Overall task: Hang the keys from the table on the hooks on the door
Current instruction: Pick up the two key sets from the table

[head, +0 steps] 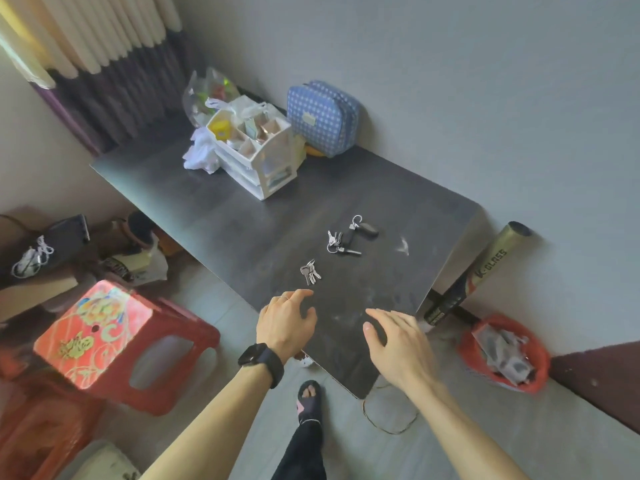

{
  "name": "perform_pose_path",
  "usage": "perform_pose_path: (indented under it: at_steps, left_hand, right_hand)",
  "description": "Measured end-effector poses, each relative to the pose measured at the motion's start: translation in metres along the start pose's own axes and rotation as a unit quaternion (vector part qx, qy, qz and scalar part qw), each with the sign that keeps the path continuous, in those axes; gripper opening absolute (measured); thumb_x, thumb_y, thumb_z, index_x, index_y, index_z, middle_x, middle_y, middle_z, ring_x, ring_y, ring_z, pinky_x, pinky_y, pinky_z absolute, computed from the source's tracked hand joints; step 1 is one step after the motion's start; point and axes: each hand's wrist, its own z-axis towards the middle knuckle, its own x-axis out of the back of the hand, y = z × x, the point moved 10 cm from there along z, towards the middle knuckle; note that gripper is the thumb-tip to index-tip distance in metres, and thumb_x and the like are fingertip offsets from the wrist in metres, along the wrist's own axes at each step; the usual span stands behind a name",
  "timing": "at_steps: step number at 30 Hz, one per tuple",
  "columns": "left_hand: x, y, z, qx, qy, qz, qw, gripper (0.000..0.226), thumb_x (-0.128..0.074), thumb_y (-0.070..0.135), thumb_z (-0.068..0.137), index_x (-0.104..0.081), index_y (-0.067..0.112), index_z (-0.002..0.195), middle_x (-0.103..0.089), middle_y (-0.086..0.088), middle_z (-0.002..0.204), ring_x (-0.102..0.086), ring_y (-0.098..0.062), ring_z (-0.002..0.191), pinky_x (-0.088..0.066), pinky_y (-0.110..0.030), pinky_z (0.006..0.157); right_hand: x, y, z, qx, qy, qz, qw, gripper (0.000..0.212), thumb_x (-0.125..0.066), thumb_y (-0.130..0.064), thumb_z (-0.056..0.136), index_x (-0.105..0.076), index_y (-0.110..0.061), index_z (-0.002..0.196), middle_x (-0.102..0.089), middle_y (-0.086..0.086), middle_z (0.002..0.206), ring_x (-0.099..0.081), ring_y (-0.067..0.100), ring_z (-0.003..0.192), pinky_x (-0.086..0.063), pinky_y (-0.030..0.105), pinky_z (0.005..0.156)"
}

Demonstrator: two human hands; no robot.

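Left hand near small keys (untouched), organizer beyond

Two key bunches lie on the table, before the organizer.

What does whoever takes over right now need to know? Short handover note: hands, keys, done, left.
Left hand: open, empty, over the near edge of the table, fingers toward the small key bunch. A watch is on that wrist.
Right hand: open, empty, over the table's near corner.
Keys: the small key bunch lies just beyond the left fingertips; the larger key set with the black fob lies farther back, apart from it.
Done: nothing picked up yet.
Left: grasp both sets and hang them on the door hooks. Door and hooks are out of view.
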Motion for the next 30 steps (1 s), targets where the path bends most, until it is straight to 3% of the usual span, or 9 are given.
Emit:
perform_pose_path:
  at_steps: [8,15,21,26,30]
  left_hand:
    - [-0.034,-0.033,0.116,0.047,-0.088,-0.025,0.995,0.045,-0.049,0.036,0.091,-0.054,0.034,0.136,-0.057,0.0,0.141,-0.051,-0.025,0.13,-0.04,-0.038,0.105]
    - [-0.075,-0.05,0.185,0.092,-0.116,-0.056,0.987,0.047,-0.054,0.038,0.092,-0.048,0.029,0.138,-0.053,-0.001,0.143,-0.048,-0.026,0.13,-0.042,-0.038,0.101]
    - [-0.097,-0.058,0.208,0.095,-0.086,-0.071,0.989,0.021,-0.056,0.037,0.096,-0.063,0.027,0.113,-0.057,0.003,0.13,-0.053,-0.023,0.116,-0.053,-0.037,0.088]
    - [-0.102,-0.068,0.211,0.087,-0.069,-0.065,0.992,0.019,-0.053,0.037,0.099,-0.066,0.025,0.107,-0.057,0.005,0.124,-0.051,-0.02,0.111,-0.055,-0.037,0.085]
    - [-0.103,-0.071,0.212,0.088,-0.08,-0.08,0.99,0.02,-0.055,0.039,0.099,-0.068,0.027,0.108,-0.059,0.007,0.121,-0.05,-0.017,0.112,-0.054,-0.034,0.083]
  right_hand:
    - [-0.067,0.008,0.113,-0.07,-0.092,-0.038,0.993,0.043,-0.047,-0.047,0.096,-0.056,-0.034,0.136,-0.062,-0.016,0.137,-0.047,0.016,0.131,-0.046,0.034,0.098]
    - [-0.115,0.028,0.214,-0.124,-0.13,-0.064,0.982,0.049,-0.05,-0.043,0.097,-0.046,-0.024,0.142,-0.049,-0.001,0.147,-0.048,0.026,0.129,-0.049,0.041,0.092]
    - [-0.133,-0.001,0.273,0.011,-0.065,-0.083,0.994,0.034,-0.062,-0.024,0.094,-0.063,-0.027,0.128,-0.058,0.001,0.113,-0.055,0.029,0.098,-0.053,0.039,0.068]
    - [-0.161,-0.013,0.289,0.071,-0.152,-0.195,0.966,0.055,-0.064,-0.012,0.09,-0.052,-0.035,0.138,-0.051,0.004,0.121,-0.052,0.029,0.096,-0.045,0.038,0.072]
    - [-0.159,-0.026,0.282,0.083,-0.139,-0.218,0.962,0.024,-0.065,-0.014,0.09,-0.059,-0.027,0.11,-0.053,0.007,0.106,-0.053,0.03,0.083,-0.036,0.036,0.061]
